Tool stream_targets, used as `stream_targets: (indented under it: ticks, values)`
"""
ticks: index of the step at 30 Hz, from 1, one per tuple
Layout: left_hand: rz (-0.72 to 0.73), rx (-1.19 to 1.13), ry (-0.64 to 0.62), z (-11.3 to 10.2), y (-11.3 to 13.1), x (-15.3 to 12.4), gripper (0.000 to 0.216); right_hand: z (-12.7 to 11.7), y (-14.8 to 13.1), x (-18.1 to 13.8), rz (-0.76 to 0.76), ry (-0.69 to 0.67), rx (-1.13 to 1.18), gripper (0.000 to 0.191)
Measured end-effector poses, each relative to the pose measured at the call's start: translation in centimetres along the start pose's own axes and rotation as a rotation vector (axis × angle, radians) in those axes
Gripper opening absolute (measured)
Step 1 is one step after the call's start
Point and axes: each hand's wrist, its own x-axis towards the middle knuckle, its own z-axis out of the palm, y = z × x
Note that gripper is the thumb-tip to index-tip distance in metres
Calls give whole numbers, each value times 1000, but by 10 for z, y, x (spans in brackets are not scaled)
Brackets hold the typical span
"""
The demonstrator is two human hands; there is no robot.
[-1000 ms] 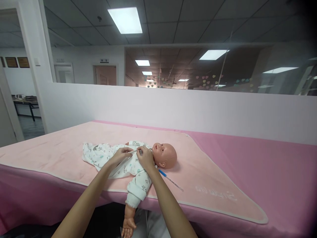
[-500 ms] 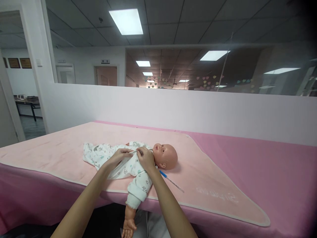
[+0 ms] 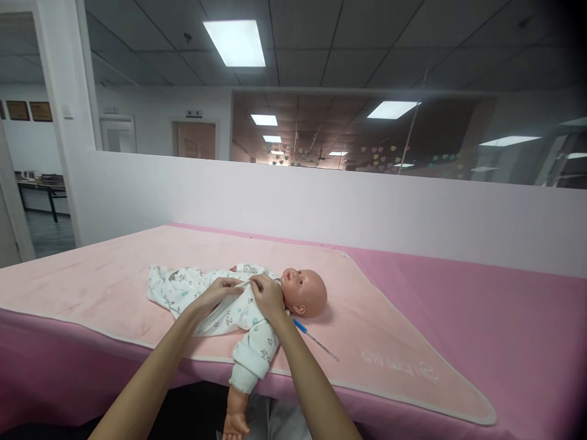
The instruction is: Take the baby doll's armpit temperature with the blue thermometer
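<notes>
A baby doll (image 3: pixel 308 292) lies on its back, head to the right, one arm hanging past the table's near edge. It wears a white printed romper (image 3: pixel 229 318) with long sleeves. My left hand (image 3: pixel 221 293) is closed on the romper's front edge at the chest, fingers pinching the cloth. Close beside it, my right hand (image 3: pixel 266 294) pinches the same front edge nearer the neck. The fingertips of both hands almost meet, and whatever fastener lies between them is too small to make out. A blue-capped pen-like stick (image 3: pixel 315 340) rests beside the doll's head.
A pale pink mat (image 3: pixel 389 354) with a light border covers much of the table, over a darker pink cloth (image 3: pixel 518 324). Behind stands a low white wall (image 3: pixel 321 205) with glass above. A doorway is at the far left.
The view has shifted slightly, so everything sits a little further left and lower. Both hands keep their pinch on the romper's front, and the doll lies as before.
</notes>
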Motion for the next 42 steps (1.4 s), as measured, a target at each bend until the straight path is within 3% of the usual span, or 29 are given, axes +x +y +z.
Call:
stream_targets:
  ticks: [14,24,29,35,42]
  values:
    - [82,34,190,0,-19,9,32,1,-1,1,8,-9,-17,21]
    - [137,84,165,1,-18,7,24,1,-2,0,3,-3,-42,20]
    - [146,124,175,2,-14,4,36,0,-3,1,21,4,-46,20]
    - [185,118,162,8,-11,4,27,-1,-4,1,15,8,-65,20]
    - [190,266,197,9,-18,7,30,0,-4,0,8,14,-55,20]
